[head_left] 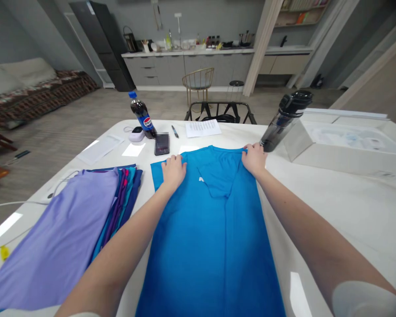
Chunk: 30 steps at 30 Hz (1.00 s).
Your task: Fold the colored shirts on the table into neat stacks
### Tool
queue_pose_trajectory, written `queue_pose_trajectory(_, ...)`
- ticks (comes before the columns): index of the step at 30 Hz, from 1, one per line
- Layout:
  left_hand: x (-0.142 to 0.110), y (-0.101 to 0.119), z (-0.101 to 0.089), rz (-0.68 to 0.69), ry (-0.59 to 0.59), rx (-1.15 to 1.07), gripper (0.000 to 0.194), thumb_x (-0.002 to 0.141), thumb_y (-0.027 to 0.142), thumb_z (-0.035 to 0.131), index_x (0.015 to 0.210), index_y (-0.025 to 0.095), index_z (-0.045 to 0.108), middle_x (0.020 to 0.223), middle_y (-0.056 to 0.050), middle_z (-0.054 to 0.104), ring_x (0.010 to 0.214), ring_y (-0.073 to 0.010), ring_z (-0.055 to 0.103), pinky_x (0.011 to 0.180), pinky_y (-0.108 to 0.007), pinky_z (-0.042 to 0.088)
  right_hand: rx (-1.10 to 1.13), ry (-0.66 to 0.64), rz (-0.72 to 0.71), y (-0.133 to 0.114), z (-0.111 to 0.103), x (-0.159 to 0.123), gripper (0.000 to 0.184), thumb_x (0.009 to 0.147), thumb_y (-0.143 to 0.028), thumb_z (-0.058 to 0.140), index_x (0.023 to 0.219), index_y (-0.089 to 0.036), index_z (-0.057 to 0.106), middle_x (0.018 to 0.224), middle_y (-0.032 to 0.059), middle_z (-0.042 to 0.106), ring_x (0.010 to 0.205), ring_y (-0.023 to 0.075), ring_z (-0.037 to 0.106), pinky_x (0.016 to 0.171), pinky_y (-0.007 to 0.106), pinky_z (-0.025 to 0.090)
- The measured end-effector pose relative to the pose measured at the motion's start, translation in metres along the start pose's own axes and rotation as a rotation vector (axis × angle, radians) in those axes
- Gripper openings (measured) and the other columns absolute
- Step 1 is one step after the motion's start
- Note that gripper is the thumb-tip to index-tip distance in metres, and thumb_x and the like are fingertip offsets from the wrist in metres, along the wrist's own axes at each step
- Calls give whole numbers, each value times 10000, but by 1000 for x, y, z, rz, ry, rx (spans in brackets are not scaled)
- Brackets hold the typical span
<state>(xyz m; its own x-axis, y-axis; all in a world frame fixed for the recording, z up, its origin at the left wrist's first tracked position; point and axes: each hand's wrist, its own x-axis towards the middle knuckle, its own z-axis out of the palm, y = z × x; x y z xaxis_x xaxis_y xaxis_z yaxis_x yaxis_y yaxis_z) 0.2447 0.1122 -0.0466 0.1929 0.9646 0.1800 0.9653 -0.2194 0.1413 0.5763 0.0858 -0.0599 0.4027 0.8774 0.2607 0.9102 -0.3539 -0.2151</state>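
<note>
Blue T-shirt (214, 229) flat on a white table (320, 229), collar toward the far side, hem running out past the bottom of the view. One sleeve folded inward across the chest, its flap lying beside a small white print; opposite sleeve spread outward at the upper left corner.

Left hand (174, 172) palm down on the shoulder, fingers spread, pressing rather than grasping. Right hand (254, 159) at the opposite shoulder edge by the collar, fingers curled over the cloth; pinch or mere contact impossible to determine from this view.

Shirt's left edge just beside a folded stack of shirts (127, 204), a lilac shirt (59, 237) lying alongside. Right edge well apart from a white box (350, 147). Dark water bottle (285, 121) just beside the right hand, leaving little room there. Beyond the collar, near the far table edge: phone (162, 144), pen (174, 131), printed sheet (203, 128), Pepsi bottle (142, 115).
</note>
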Motion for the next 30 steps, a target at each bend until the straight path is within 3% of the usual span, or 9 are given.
queue_pose_trajectory(2,2,-38,-4,-78,22,99,349,997,345,460,1282,169,560,1283,-195,631,1216,-366,539,987,-502,386,42,-19,-141,-36,-2,-3,332,1004,-295,433,1231,-171,640,1242,191,566,1185,359,496,972,509,392)
queue_pose_trajectory(5,10,-87,-9,-140,-64,159,390,993,339,454,1327,157,542,1294,-205,635,1217,-384,538,988,-526,383,163,-209,-389,-102,4,-5,345,1011,-328,463,1300,-233,627,1269,149,582,1181,318,532,964,444,426)
queue_pose_trajectory(9,15,-117,-13,-119,-173,150,401,985,392,476,1300,174,594,1271,-186,663,1200,-369,566,977,-504,395,164,-352,-449,-177,30,0,435,1014,-342,482,1444,-301,540,1358,141,555,1246,332,511,987,492,428)
queue_pose_trajectory(14,11,-121,-30,-63,-165,153,345,958,417,490,1029,164,715,1168,-186,688,1125,-370,602,924,-479,426,129,-435,-453,-208,50,13,347,998,-343,526,1328,-317,630,1342,142,546,1234,344,516,981,541,423)
queue_pose_trajectory(17,9,-119,-60,-47,-177,-97,351,924,479,519,849,185,696,914,-119,706,939,-307,648,801,-386,458,197,-402,-483,-202,48,20,230,977,-323,565,1166,-279,688,1217,114,588,1146,305,558,953,479,438)
queue_pose_trajectory(20,5,-99,-99,37,-212,-538,376,880,552,570,800,195,655,694,-27,627,718,-209,604,660,-302,439,348,-329,-473,-187,40,26,190,962,-306,579,1098,-243,694,1083,80,608,982,238,593,887,377,452)
queue_pose_trajectory(24,-10,-22,-134,120,-260,-958,386,851,569,632,813,185,620,669,4,597,611,-134,535,566,-243,393,613,-276,-455,-152,22,39,169,893,-303,650,1011,-202,714,905,28,622,837,183,584,786,284,448)
queue_pose_trajectory(27,-20,50,-129,188,-382,-1101,374,865,553,629,887,180,640,766,-21,669,662,-133,580,594,-237,431,714,-283,-344,-105,9,41,217,844,-309,679,1016,-183,722,850,13,654,767,165,587,733,264,448)
queue_pose_trajectory(30,-14,96,-99,286,-518,-1078,391,905,542,584,1021,179,672,943,-57,726,755,-156,637,667,-268,492,647,-220,-122,-48,-4,27,238,831,-303,678,1022,-171,730,846,28,697,752,168,608,723,264,442)
